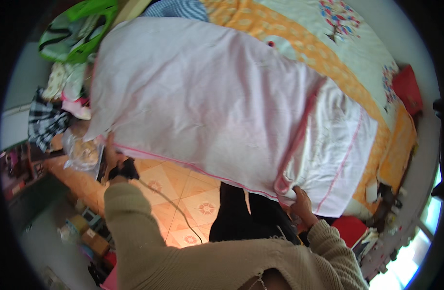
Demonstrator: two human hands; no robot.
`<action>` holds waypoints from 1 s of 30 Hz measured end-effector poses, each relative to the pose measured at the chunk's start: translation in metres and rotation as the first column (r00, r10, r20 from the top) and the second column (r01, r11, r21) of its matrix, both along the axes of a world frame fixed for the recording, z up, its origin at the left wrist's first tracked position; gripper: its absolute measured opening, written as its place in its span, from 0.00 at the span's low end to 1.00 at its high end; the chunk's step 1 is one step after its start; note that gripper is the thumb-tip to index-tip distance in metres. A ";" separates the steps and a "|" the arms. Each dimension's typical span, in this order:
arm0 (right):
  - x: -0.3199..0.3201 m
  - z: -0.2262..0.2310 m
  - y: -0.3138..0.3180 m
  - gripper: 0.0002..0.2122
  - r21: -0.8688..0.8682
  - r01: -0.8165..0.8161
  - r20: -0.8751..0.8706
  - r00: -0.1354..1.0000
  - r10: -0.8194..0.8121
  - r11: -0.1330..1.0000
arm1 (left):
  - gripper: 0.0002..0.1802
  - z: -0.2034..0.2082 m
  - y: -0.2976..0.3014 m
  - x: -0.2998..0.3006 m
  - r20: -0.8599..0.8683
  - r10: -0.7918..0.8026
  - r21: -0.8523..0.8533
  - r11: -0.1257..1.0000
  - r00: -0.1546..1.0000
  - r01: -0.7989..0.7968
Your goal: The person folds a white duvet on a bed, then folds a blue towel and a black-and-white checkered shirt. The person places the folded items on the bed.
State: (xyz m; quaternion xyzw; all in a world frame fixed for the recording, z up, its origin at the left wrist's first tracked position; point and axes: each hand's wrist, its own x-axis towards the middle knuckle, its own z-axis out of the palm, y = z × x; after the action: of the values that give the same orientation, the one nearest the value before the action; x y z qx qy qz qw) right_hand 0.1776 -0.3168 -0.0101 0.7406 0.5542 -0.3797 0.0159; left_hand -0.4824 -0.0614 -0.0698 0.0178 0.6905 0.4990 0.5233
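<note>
A large pale pink blanket (202, 96) with darker pink edging lies spread across the bed, its near edge hanging toward me. Its right end is doubled into a paler folded band (333, 145). My left hand (110, 152) is closed at the near left corner, pinching the blanket's edge. Around that wrist is a black band or device (126, 169). At the near end of the fold, my right hand (302, 205) grips the layered edge, thumb on top.
Beneath the blanket is an orange and white patterned bedspread (328, 63). Far left stands a bright green-framed basket (79, 29). A checked black-and-white cloth (45, 118) and a clear plastic bag (84, 154) are near my left hand. A cord (171, 205) crosses the tiled floor (197, 193).
</note>
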 end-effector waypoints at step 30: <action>0.035 0.008 -0.010 0.25 0.072 0.016 -0.249 0.969 0.002 0.997 | 0.14 0.105 -0.114 0.413 -0.500 -0.552 -0.264 -0.636 -0.667 0.725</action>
State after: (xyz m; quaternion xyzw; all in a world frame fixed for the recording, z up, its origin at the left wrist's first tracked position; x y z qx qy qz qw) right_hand 0.2124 -0.3268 -0.0018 0.6892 0.5627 -0.4490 -0.0824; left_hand -0.0699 -0.1749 0.0353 0.8298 0.2578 -0.1551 0.4700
